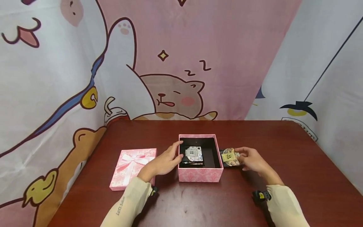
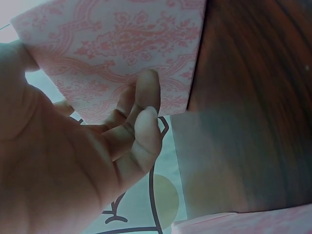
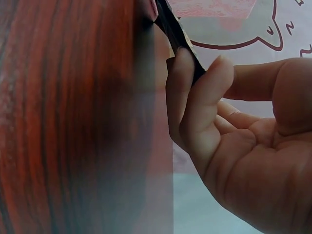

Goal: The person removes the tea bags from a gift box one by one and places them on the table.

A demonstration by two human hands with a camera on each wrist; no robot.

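An open pink patterned box [image 1: 199,175] with a black inside stands on the table. At its left wall is my left hand [image 1: 164,162], thumb and index finger at the rim; in the left wrist view the other fingers curl along the outside of the patterned wall [image 2: 146,39]. Inside the box, toward the left, lie flat black packets [image 1: 194,154] with a pale floral print, stacked. To the right of the box my right hand [image 1: 253,160] pinches a flat black packet [image 1: 230,157] with a yellowish label. Its thin dark edge [image 3: 178,36] shows between thumb and fingers in the right wrist view.
Left of the box lies a pink lid [image 1: 117,176] with a ribbon bow [image 1: 134,160]. Everything stands on a dark reddish wooden table [image 1: 181,205]. A cartoon-printed curtain [image 1: 232,63] hangs behind the table and along its sides.
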